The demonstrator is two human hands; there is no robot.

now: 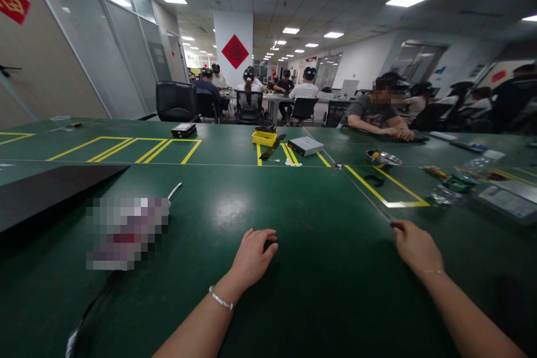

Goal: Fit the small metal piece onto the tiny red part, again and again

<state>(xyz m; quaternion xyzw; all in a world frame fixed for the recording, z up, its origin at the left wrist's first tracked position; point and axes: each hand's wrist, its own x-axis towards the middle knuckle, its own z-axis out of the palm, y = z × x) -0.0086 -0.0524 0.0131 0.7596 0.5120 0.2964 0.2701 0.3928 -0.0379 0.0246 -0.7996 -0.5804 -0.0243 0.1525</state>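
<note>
My left hand [254, 257] rests at the green table [293, 285], with its thumb and fingers apart, loosely curved and holding nothing. A silver bracelet circles that wrist. My right hand [417, 247] lies farther right, by the thin seam that crosses the tabletop. Its fingers are bent and pressed together at the tips; whether a small dark thing sits between them is too small to make out. To the left of my left hand lies a blurred-out, pinkish-white object [128, 232] with a white tip and a dark cable.
A dark flat panel [54, 190] is at far left. Farther back are a yellow bin [264, 138], a grey box [306, 145], a black box [183, 130] and a metal bowl [384, 158]. A plastic bottle [457, 185] lies at right. A person [373, 109] sits across the table.
</note>
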